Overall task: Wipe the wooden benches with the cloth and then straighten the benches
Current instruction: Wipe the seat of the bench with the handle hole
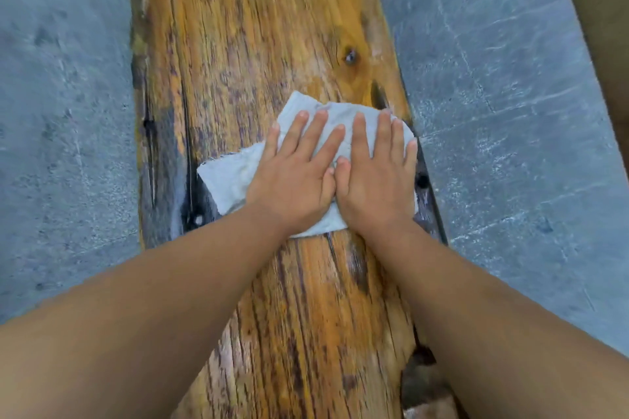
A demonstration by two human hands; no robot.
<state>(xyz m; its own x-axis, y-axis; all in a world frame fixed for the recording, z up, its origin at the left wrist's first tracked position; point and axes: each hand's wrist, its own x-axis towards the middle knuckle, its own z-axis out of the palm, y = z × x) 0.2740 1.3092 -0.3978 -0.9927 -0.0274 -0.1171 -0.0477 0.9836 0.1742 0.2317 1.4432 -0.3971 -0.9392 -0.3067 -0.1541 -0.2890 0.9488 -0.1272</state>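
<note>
Pale grey cloth lies flat on the weathered orange-brown bench — reaching its right edge.

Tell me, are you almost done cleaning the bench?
Not yet, it seems. Done: the wood beyond the cloth looks shiny, maybe already wiped. In hand: the left hand and right hand press the cloth flat on the bench, mid-wipe. Left: its near end looks duller, and straightening the benches comes after.
</note>
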